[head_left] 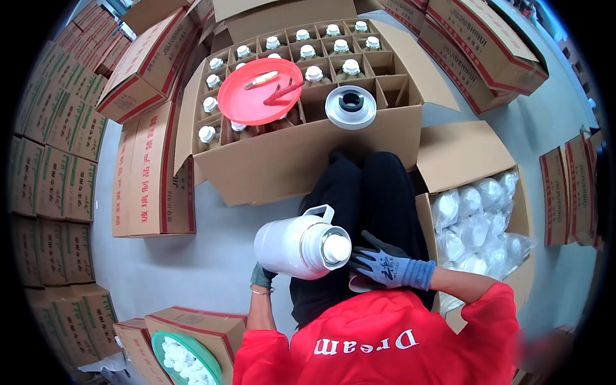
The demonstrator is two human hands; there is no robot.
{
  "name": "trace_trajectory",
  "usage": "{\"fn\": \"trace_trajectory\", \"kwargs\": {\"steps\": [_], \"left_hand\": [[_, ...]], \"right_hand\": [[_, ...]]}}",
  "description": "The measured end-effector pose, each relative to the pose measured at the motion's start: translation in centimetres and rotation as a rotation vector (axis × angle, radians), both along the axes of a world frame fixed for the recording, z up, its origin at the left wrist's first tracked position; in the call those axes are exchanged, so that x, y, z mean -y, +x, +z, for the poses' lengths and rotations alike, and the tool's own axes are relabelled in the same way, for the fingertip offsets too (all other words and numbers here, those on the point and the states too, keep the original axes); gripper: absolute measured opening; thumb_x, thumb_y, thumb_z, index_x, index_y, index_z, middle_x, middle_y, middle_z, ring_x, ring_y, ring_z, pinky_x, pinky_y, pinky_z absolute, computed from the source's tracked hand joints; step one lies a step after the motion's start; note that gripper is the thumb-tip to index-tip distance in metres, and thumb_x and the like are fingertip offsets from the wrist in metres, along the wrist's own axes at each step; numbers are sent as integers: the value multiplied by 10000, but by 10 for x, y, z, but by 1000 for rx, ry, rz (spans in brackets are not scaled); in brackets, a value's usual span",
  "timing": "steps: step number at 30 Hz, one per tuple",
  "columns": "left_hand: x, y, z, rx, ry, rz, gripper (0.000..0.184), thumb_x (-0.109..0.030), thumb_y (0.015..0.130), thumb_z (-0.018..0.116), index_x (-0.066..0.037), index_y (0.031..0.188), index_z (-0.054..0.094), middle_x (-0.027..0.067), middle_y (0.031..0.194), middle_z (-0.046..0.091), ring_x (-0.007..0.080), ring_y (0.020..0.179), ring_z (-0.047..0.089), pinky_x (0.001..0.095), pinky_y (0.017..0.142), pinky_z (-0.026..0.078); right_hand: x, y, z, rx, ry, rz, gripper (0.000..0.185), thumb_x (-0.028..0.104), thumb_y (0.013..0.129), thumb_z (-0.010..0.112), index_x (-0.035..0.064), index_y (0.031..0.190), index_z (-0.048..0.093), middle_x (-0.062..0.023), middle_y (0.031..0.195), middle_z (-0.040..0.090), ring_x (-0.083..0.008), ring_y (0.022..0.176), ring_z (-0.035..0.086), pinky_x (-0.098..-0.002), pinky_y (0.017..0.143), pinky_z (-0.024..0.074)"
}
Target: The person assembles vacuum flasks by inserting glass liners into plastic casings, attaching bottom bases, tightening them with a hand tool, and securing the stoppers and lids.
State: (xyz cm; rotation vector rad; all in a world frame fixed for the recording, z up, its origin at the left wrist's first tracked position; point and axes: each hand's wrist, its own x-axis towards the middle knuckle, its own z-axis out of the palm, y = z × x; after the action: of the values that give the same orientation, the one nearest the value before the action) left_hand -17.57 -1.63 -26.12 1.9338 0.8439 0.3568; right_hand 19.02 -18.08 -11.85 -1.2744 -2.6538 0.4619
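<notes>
A white thermos jug with a looped handle lies tilted over my lap, its white stopper facing right. My left hand, in a green-grey glove, is closed round the jug's underside; most of its fingers are hidden. Just right of the stopper, my right hand rests over my thigh in a blue and dark grey glove, fingers stretched out and apart. Partly under that hand is a pale, round-rimmed thing whose kind I cannot make out.
Ahead stands a divided carton of white-capped bottles, bearing a red plate with two small tools and a silver disc with a black ring. Bagged white parts fill a box at right. A green basin sits lower left.
</notes>
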Motion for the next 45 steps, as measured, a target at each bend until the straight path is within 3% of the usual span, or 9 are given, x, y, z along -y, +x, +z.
{"fn": "trace_trajectory", "kwargs": {"steps": [5,10,17,22,26,34,37,39,45], "left_hand": [[13,-8,11,-10,31,58,596,-227,908,686,-126,1442,443,89,1456,479,257,1332,452,390,1124,352],[18,-1,15,7,47,95,567,-217,912,678,-114,1425,461,99,1433,498,259,1311,471,388,1105,372],[39,11,18,27,57,138,527,-203,919,666,-97,1402,485,111,1400,525,263,1282,498,384,1078,399],[42,11,21,28,62,154,499,-194,924,657,-85,1385,502,120,1377,545,265,1261,517,381,1058,419],[37,16,23,39,75,153,477,-186,927,650,-75,1371,516,128,1359,560,267,1245,532,379,1043,435],[21,20,28,49,97,154,435,-170,935,637,-56,1345,543,142,1322,591,271,1212,563,375,1012,467],[1,22,32,53,133,122,423,-167,932,640,-51,1331,556,146,1294,609,274,1197,574,373,1007,471],[-7,19,34,45,152,94,417,-166,929,645,-48,1321,566,147,1271,623,276,1186,582,371,1006,472],[-77,49,151,76,-57,15,415,-184,861,702,-30,1236,612,153,1185,659,295,1097,623,386,935,493]], "right_hand": [[1,18,44,-125,-45,-513,546,183,794,669,27,1300,538,-191,1262,551,-366,1164,550,-484,1027,433],[-46,17,91,-175,381,-827,457,68,866,534,42,1322,544,-210,1368,515,-395,1268,493,-479,1067,383],[-24,-29,103,-519,406,-651,569,191,746,691,122,1304,605,-212,1390,471,-422,1216,483,-539,1022,397],[-40,-18,100,-684,404,-512,581,20,719,717,57,1287,603,-192,1287,564,-379,1027,608,-422,864,492],[-65,7,85,-503,373,-543,423,180,841,663,169,1263,644,-180,1415,458,-409,1274,434,-456,1051,379],[-51,52,109,-820,-589,-578,704,317,926,645,63,1498,323,-219,1482,372,-378,1325,440,-400,1120,341],[-50,72,121,-672,-605,-537,837,309,801,781,29,1464,354,-209,1473,387,-390,1334,419,-445,1127,340],[-50,59,125,-463,-44,-407,865,284,760,820,38,1457,369,-214,1462,395,-380,1347,403,-446,1127,337],[-15,33,75,-802,-787,-667,808,354,778,824,71,1417,418,-162,1252,598,-271,1162,586,-367,996,453]]}}
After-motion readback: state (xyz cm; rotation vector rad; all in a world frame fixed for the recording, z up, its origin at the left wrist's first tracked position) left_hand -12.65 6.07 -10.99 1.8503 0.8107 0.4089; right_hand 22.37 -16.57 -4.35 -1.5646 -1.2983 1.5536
